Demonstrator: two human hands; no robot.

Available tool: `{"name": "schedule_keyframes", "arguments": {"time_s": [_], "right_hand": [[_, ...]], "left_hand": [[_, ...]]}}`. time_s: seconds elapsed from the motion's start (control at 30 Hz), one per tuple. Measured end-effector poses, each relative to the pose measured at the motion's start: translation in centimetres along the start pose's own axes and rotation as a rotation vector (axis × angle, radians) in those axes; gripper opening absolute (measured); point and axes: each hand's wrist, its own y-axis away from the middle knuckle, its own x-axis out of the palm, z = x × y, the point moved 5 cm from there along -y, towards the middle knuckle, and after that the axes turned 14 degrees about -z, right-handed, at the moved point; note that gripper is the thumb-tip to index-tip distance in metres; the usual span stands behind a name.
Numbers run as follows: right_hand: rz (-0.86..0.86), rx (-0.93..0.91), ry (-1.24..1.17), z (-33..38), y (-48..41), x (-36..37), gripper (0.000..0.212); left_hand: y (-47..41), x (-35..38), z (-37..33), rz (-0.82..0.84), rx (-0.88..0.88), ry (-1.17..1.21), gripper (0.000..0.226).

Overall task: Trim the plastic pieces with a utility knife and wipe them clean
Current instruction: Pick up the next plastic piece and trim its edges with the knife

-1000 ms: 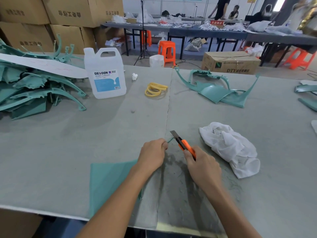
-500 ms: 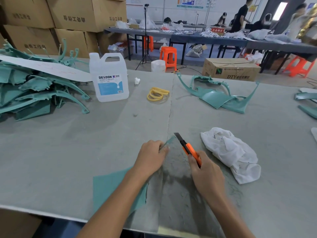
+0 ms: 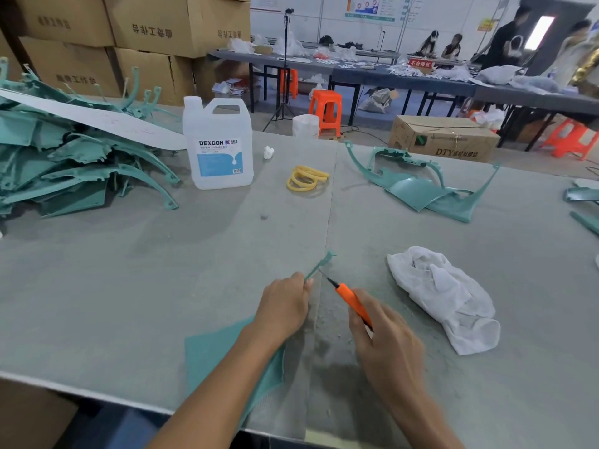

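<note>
My left hand [image 3: 285, 306] pinches the green plastic piece [image 3: 214, 354], which runs under my forearm, near its thin tip pointing to one o'clock. My right hand [image 3: 385, 345] curls round the orange knife [image 3: 351, 301], blade seemingly touching that tip. If the blade skids off the narrow strip, it could nick my left hand just beside it. The cloth [image 3: 444, 296] lies at three o'clock.
</note>
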Motion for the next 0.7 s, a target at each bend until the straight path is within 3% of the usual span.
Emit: {"name": "schedule_keyframes", "arguments": {"time_s": [0.4,0.53,0.7], "right_hand": [[0.0,-0.083,0.093,-0.6,-1.6,0.4,0.028],[-0.024,-0.022,0.103,-0.7,-1.5,0.0,0.029],[-0.048,0.386,-0.232,-1.6,-1.2,-0.2,0.022]], "left_hand": [[-0.2,0.0,0.0,0.013,-0.029,0.003,0.038],[-0.1,0.0,0.0,0.007,-0.027,0.021,0.041],[-0.3,-1.0,0.3,0.005,-0.117,0.127,0.045]]}}
